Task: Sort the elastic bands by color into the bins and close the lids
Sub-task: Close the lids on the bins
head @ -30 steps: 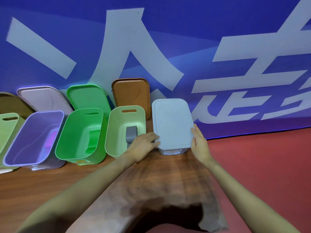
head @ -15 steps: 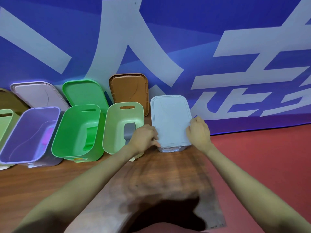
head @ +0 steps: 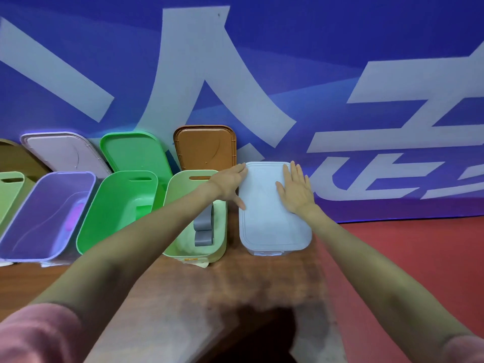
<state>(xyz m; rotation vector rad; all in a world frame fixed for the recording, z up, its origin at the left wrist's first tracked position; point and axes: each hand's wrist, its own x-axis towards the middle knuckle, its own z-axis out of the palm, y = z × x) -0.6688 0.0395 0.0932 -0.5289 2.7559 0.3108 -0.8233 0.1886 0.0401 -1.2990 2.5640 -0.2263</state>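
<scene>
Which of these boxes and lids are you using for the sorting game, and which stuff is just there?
For the job:
- pale blue lid, both hands flat on it: left hand, right hand
- light green bin holding grey bands
- bright green bin, purple bin
- lids leaning behind: brown lid, green lid, pale lid

Just there:
- blue banner
- wooden table
- red floor

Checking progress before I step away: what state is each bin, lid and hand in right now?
Pale blue bin: lid on.
Light green bin: open, grey bands inside.
Bright green bin: open.
Purple bin: open.
Brown lid: off, leaning on wall.
Left hand: flat on blue lid.
Right hand: flat on it.
</scene>
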